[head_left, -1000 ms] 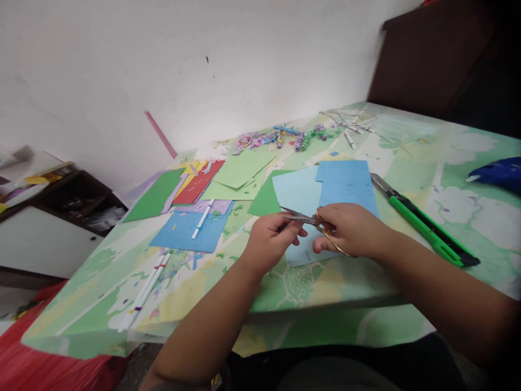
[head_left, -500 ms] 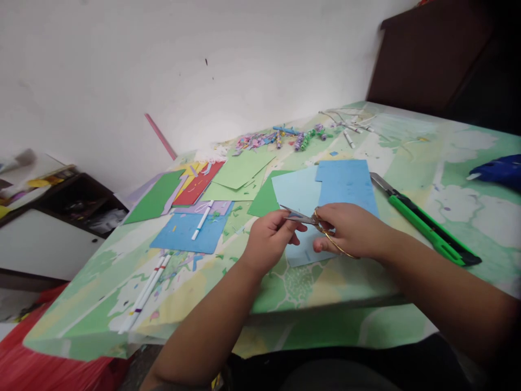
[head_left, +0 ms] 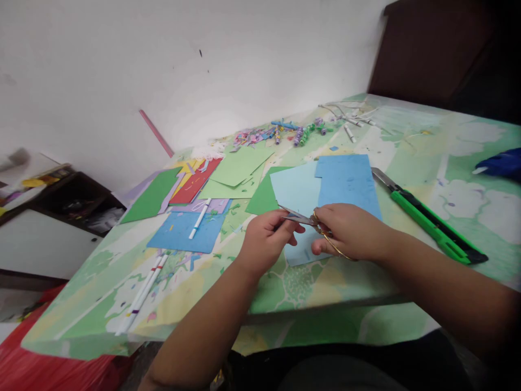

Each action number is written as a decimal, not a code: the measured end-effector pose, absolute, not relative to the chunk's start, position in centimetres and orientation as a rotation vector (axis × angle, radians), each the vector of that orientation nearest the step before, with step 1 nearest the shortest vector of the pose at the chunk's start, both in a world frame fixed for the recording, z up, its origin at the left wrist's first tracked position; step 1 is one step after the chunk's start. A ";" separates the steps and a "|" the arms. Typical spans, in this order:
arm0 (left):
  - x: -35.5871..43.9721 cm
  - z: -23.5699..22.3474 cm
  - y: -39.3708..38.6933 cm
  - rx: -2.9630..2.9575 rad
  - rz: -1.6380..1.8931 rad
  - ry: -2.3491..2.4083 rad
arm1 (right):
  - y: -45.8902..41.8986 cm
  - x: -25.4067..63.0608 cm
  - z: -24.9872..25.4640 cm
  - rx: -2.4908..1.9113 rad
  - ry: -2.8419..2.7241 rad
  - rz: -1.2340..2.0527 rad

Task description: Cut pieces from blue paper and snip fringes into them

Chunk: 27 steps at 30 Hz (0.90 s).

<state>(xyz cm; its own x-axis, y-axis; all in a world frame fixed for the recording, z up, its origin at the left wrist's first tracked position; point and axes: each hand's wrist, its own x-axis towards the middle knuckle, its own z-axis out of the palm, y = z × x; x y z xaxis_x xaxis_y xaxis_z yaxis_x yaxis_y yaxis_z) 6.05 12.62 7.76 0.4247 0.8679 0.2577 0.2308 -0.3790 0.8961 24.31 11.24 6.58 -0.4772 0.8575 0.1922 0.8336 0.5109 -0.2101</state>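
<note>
My right hand [head_left: 350,231] is closed on gold-handled scissors [head_left: 299,218], its thumb and fingers at the loops. The blades stand a little apart and point left over my left hand [head_left: 266,236]. My left fingers are pinched together at the blades; whatever they hold is too small or hidden to make out. Beneath the hands lie a light blue sheet [head_left: 297,187] and a darker blue sheet [head_left: 345,176]. Just right of the sheets rests a green box cutter [head_left: 427,217] with its blade out.
Green, red and yellow sheets [head_left: 197,182] and a blue sheet [head_left: 183,231] with a white stick [head_left: 199,219] lie left. More white sticks [head_left: 142,290] rest near the front edge. Paper-wrapped sticks [head_left: 301,134] and scraps [head_left: 252,137] are at the back. A blue item [head_left: 500,163] sits right.
The view has shifted slightly. Both hands and the scissors keep nearly the same pose over the light blue sheet.
</note>
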 end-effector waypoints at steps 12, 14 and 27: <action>5.9 8.0 12.3 1.741 0.946 0.899 | 11.2 24.3 6.7 -1.424 -2.454 0.009; 5.8 8.0 12.3 1.701 0.942 0.864 | 11.2 24.3 6.7 -1.423 -2.453 -0.014; 6.0 8.4 12.4 1.704 0.927 0.943 | 11.3 24.7 6.7 -1.428 -2.440 0.033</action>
<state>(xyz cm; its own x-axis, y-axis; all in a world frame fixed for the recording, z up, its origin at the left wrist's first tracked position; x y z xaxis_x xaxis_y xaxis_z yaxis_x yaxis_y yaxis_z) 6.03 12.39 8.41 0.4166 0.8943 0.1632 0.1782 -0.2564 0.9500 24.67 11.34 6.73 -0.4537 0.8539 0.2550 0.8466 0.5023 -0.1758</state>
